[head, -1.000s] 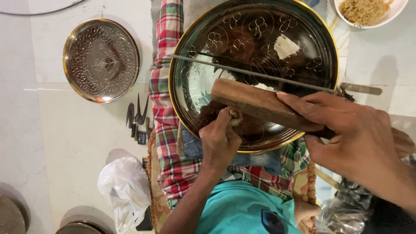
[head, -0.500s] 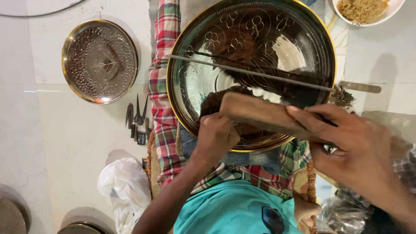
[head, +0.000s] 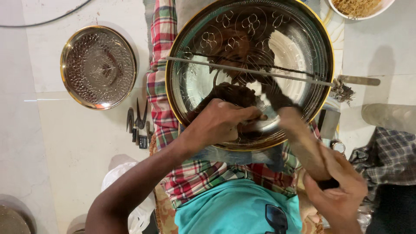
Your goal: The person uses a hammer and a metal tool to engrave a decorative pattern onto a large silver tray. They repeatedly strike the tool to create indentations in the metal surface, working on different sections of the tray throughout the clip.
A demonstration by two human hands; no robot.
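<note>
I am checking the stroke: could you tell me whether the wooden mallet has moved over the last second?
Yes. The wooden mallet in the right hand has swung from lying across the large engraved tray to angling down-right over its lower right rim.

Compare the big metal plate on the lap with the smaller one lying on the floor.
The large plate rests on the lap over checked cloth, with the left hand on it; the small plate lies alone on the floor. The large plate shows smooth flower engravings, the small plate a dimpled surface. Both are round, shiny, gold-rimmed.
</note>
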